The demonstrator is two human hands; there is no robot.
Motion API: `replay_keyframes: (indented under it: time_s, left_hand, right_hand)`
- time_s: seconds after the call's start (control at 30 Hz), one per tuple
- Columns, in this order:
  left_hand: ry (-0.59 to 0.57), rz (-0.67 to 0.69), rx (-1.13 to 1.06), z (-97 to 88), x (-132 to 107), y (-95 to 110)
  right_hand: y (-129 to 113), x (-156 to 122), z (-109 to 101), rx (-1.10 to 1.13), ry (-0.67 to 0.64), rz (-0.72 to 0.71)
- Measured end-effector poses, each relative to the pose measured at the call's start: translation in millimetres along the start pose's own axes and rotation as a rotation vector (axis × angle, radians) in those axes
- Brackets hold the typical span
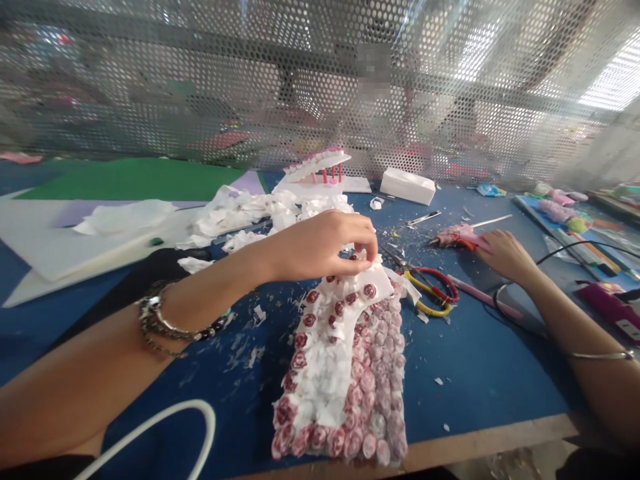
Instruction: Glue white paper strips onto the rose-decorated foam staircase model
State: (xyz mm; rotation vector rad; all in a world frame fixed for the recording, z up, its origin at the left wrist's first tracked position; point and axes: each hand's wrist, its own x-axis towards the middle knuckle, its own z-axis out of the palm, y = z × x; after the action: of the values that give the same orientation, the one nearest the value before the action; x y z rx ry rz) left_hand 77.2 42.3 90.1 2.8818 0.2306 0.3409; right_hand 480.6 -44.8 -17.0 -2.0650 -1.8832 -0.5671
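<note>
My left hand [340,243] is over the far end of a craft panel, thumb and fingertips pinched together; what is between them is too small to make out. The panel [327,367] lies on the blue table and is covered with rolled rosettes [367,380], dark red on the left and paler pink on the right, around a white middle. At the right, my right hand [505,255] is closed round the handle of a pink glue gun [457,235], whose nozzle points left. A clear glue stick [493,221] sticks out of its back.
Red-and-yellow scissors [433,292] lie right of the panel, near a craft knife [424,218]. Crumpled white paper [235,213], a small pillared model [320,172] and a white box [407,185] are farther back. A white cable [213,427] loops in front; a perforated metal screen [280,80] stands behind.
</note>
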Motion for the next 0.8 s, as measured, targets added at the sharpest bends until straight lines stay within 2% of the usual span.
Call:
replay_keyframes:
  time_s: [0.1,0.17,0.3,0.4,0.5,0.63,0.8]
  left_hand:
    - [0.001,-0.034,-0.020,1.6,-2.5,-2.4]
    - [0.009,-0.034,-0.018,2.5,-3.0,-3.6]
    - [0.023,-0.031,0.006,3.0,-2.4,-2.9]
    - [0.047,-0.042,0.011,2.8,-2.8,-0.5]
    - [0.100,-0.092,-0.008,2.9,-4.1,0.7]
    - [0.170,-0.107,-0.042,2.9,-5.3,-1.2]
    - [0.133,-0.116,-0.057,2.6,-5.4,-3.5]
  right_hand:
    - [-4.7,2.0,-3.6,-0.015,-0.184,0.056]
    - [-9.4,1.1,-12.0,-0.032,-0.211,0.133]
    - [-26.6,-0.8,-35.3,-0.069,-0.121,0.282]
    - [-48.4,-1.7,-53.3,-0.071,-0.030,0.317]
    - [-75.0,-4.9,-69.2,-0.052,0.016,0.263]
    - [-106.5,-13.2,-84.2,-0.004,0.058,0.109]
    - [-126.3,-22.7,-90.7,0.014,0.177,0.029]
